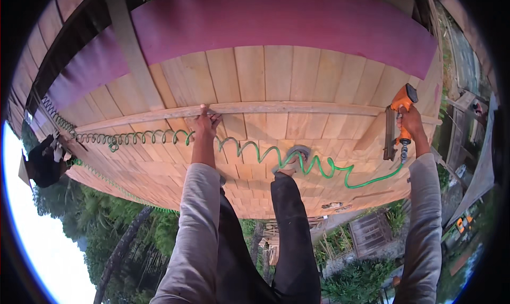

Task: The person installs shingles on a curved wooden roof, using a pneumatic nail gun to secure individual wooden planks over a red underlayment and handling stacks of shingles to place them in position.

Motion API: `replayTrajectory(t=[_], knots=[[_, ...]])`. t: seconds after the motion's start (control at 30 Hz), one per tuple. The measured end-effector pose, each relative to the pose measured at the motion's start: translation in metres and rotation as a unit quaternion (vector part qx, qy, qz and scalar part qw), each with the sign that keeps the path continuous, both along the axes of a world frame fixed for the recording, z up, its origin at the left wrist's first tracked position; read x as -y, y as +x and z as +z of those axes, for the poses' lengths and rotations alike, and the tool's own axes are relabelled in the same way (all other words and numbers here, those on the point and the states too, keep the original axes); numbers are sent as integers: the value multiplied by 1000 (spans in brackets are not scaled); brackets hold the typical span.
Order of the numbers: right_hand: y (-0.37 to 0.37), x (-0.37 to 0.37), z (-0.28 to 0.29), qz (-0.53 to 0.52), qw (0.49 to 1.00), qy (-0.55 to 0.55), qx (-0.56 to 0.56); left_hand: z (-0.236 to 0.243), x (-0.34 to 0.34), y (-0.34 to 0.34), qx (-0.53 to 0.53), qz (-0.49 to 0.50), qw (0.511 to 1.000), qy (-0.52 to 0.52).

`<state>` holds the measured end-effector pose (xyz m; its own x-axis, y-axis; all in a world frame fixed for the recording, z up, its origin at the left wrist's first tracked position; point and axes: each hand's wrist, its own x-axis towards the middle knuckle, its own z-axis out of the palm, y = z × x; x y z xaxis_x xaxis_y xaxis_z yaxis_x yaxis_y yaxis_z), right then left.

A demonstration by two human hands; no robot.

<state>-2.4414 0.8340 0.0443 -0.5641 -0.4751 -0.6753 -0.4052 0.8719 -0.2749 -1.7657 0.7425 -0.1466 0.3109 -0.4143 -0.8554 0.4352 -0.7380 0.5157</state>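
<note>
A long thin wooden batten [276,107] runs across the rows of wooden shingles [249,73]. My left hand [206,122] is on the batten left of the middle, one finger stretched over it and the others bent at its lower edge. At the batten's right end, my right hand [410,121] is closed round the handle of an orange nail gun [405,98]. The gun's dark magazine [390,134] lies to the left of its handle. A green coiled air hose [332,166] joins the gun's lower end and runs left below the batten, passing near my left wrist.
A purple-red sheet [265,22] covers the shingles above, with a wooden board [133,49] lying across it. My foot [289,166] stands on the sloping roof by the hose. Another person [42,160] is at the far left edge. Trees [127,240] and ground show below.
</note>
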Motion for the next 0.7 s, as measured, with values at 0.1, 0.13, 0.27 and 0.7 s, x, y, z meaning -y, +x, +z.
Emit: replayTrajectory(t=[0.1, 0.13, 0.27, 0.7], knots=[[-64, -29, 1, -40, 998, -37, -16, 14, 9, -49, -22, 18, 1000, 9], [-44, -23, -15, -54, 997, -60, 10, 21, 6, -30, -8, 20, 1000, -5], [-15, -10, -46, -11, 999, -24, 36, 29, -5, 8, 5, 18, 999, -29], [-45, -15, -37, -50, 996, -60, 44, 17, -4, -1, -14, -1, 1000, -20]])
